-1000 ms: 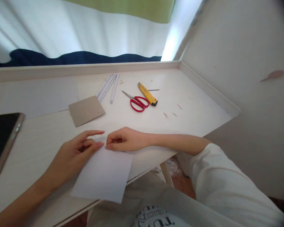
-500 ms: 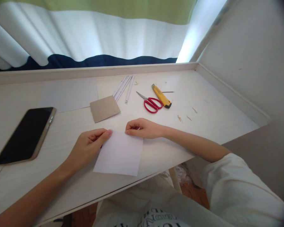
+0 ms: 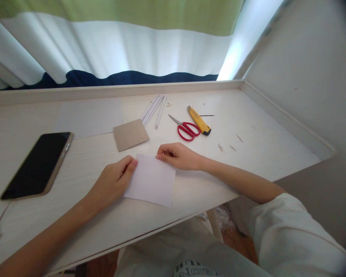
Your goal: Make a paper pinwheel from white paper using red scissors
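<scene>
A small white sheet of paper (image 3: 151,181) lies on the pale wooden desk (image 3: 248,154) in front of me. My left hand (image 3: 113,181) rests on the paper's left side, fingers curled and pinching its upper left corner. My right hand (image 3: 177,155) has its fingers curled and presses on the paper's upper right corner. Both hands hold the sheet flat against the desk.
A black phone (image 3: 37,163) lies at the left. Behind the hands are a brown card square (image 3: 130,134), a larger white sheet (image 3: 89,116), several white paper rods (image 3: 155,109), red scissors (image 3: 186,129) and a yellow utility knife (image 3: 198,120). A wall (image 3: 305,65) bounds the right.
The paper has slid farther onto the desk, away from its front edge, with both hands moving along. The view has shifted so the phone shows more fully.
</scene>
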The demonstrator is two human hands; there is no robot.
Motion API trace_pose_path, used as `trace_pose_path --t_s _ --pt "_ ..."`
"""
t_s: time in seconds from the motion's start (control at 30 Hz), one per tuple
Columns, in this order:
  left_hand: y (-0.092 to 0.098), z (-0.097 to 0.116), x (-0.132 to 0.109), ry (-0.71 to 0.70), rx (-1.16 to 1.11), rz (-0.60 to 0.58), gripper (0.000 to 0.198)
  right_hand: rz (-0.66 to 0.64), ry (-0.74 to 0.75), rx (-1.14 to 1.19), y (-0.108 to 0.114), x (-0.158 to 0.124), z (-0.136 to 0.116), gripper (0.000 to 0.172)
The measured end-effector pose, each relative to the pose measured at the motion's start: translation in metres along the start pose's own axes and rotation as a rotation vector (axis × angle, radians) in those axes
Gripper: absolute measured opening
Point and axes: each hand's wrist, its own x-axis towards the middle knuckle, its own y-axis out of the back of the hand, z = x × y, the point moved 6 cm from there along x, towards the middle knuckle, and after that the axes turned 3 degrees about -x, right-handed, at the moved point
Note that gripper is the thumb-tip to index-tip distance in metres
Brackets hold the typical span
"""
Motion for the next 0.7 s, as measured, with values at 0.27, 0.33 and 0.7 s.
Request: trace_pose_path --t_s 0.27,0.33,0.7 --pt "0.002 0.001 0.0 -0.004 0.12 0.0 0.025 -0.002 0.007 -0.035 -0.001 0.0 -0.001 0.014" --pt "0.003 0.002 0.0 -0.005 0.122 -0.007 0.025 -0.006 0.008 -0.043 -0.001 0.0 -0.003 0.014" --pt "0.022 0.014 0.001 -0.118 0.442 0.146 0.035 0.043 -0.044 -0.079 -0.002 0.004 -0.001 0.014"
